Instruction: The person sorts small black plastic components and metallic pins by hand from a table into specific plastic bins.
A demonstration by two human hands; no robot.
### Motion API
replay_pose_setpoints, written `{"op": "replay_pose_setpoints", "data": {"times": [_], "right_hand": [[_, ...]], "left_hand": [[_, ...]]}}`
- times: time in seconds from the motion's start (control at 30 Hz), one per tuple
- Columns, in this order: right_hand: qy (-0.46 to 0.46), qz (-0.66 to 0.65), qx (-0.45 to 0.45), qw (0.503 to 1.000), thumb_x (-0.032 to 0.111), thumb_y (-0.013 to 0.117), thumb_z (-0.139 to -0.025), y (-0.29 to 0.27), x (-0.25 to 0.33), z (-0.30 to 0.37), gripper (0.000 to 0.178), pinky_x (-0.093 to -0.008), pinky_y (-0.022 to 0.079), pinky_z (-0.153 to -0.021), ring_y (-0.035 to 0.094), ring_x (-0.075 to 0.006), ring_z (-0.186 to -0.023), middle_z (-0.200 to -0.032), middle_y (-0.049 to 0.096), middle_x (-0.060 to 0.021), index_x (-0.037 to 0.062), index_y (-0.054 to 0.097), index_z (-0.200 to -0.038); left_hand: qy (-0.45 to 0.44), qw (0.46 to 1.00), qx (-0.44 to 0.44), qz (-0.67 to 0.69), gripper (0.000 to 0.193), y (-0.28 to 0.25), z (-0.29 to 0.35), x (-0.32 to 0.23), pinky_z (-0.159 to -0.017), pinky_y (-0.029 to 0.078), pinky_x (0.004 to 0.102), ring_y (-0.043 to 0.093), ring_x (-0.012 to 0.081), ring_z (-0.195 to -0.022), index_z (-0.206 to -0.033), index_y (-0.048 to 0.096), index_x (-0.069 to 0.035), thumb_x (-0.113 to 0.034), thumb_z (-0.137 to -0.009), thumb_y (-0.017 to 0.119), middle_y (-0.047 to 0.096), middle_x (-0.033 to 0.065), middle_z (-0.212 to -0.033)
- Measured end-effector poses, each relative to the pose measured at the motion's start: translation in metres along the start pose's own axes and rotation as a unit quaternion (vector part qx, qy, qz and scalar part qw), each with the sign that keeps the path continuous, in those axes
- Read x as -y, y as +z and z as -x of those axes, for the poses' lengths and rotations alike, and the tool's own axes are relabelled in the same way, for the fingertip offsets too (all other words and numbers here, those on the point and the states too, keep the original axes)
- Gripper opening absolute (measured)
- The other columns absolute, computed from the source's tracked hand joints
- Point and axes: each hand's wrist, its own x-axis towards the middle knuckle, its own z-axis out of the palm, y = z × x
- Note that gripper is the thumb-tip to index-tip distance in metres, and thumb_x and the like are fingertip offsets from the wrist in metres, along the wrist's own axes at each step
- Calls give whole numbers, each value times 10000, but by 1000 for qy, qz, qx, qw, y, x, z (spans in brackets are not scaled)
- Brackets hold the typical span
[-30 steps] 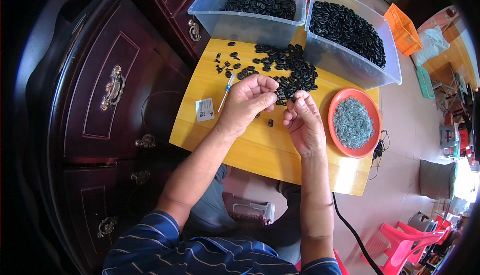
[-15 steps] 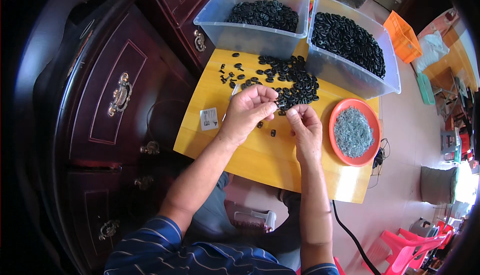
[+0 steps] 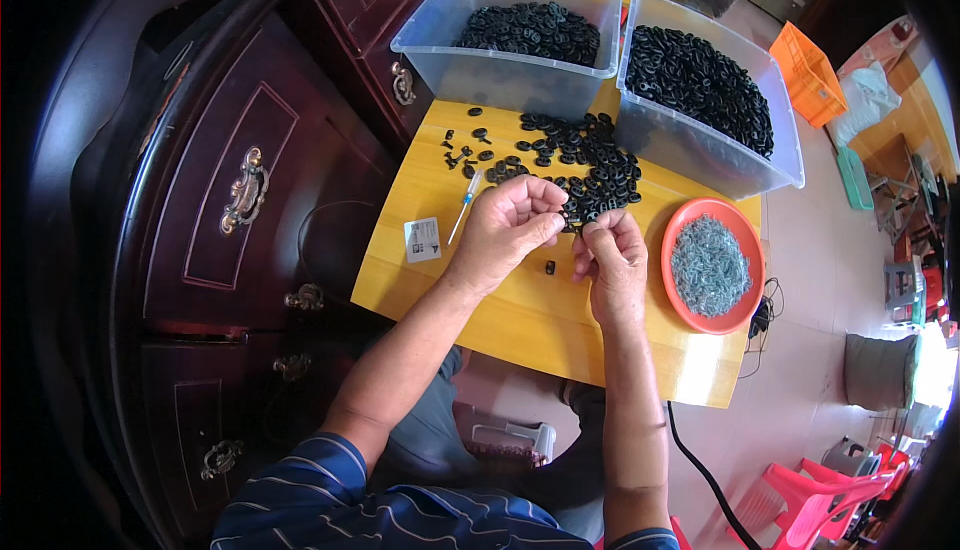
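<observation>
My left hand point(image 3: 512, 228) is closed in a pinch above the table, thumb and forefinger together at a small black plastic piece point(image 3: 566, 218), mostly hidden by the fingertips. Close beside it on the right, my right hand point(image 3: 615, 255) also pinches, its fingertips almost meeting the left ones; what it holds is too small and dark to make out. Behind both hands spreads a loose pile of black oval plastic pieces point(image 3: 605, 165). One black piece point(image 3: 550, 267) lies alone between my wrists. Left of my left hand rests a thin screwdriver point(image 3: 465, 206) with a clear and blue handle.
Two clear plastic bins point(image 3: 505, 68) point(image 3: 690, 165) full of black pieces stand at the table's far side. An orange-red bowl point(image 3: 668, 295) of small metallic-looking pins sits at right. A white label card point(image 3: 422, 240) lies at left, near dark wooden drawers point(image 3: 215, 200).
My left hand has shifted slightly right, and more of the screwdriver shows beside it. A loose black piece near its fingers is now out of sight. Both hands stay pinched close together.
</observation>
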Motion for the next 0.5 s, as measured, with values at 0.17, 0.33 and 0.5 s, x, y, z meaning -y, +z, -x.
{"op": "replay_pose_setpoints", "data": {"times": [0.17,0.33,0.5], "right_hand": [[-25,-19,8,999,51,591,-935,1,2,1,66,-211,458,-512,561,-82,-553,-745,637,-35,81,548,-976],[8,-27,43,999,33,601,-915,-2,-1,0,102,-212,466,-527,563,-73,-581,-745,621,-15,80,556,-994],[18,-28,65,997,67,611,-935,0,2,1,47,-217,481,-549,573,-74,-614,-758,616,-13,81,569,-950]], "left_hand": [[-3,1000,7,-7,191,1,1,1,-730,534,204,616,57,-816,-1111,626,-20,-5,-924,664,639,9,-959],[4,1000,12,-8,188,3,1,1,-703,511,187,614,53,-798,-1112,628,-27,-14,-927,662,642,3,-947],[-6,1000,10,-6,174,4,2,-3,-742,540,203,618,56,-804,-1099,613,-6,22,-930,645,634,12,-935]]}}
